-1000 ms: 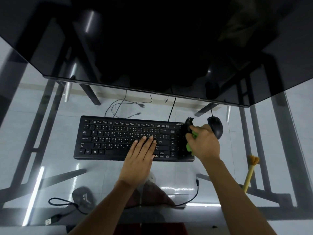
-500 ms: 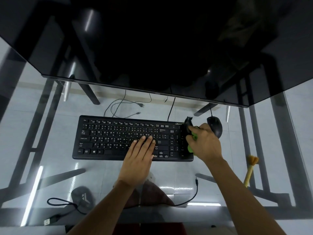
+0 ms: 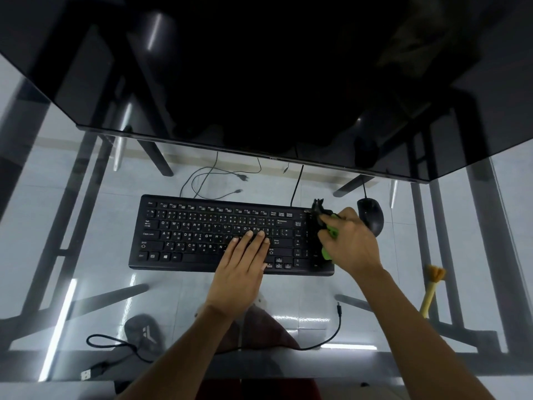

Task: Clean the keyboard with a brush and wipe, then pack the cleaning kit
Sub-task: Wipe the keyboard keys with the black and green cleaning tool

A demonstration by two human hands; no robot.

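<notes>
A black keyboard lies on the glass desk below the monitor. My left hand rests flat on the keys right of centre, fingers together. My right hand grips a green-handled cleaning brush; its black bristle end sits over the number pad at the keyboard's right end. A yellow brush with an orange tuft lies at the right, apart from both hands.
A black mouse sits just right of my right hand. A large dark monitor overhangs the back. A loose black cable and a USB cable lie near the front edge. Desk legs show through the glass.
My right hand with the green brush has shifted slightly toward the keyboard's far edge over the number pad. The left hand stays on the keys.
</notes>
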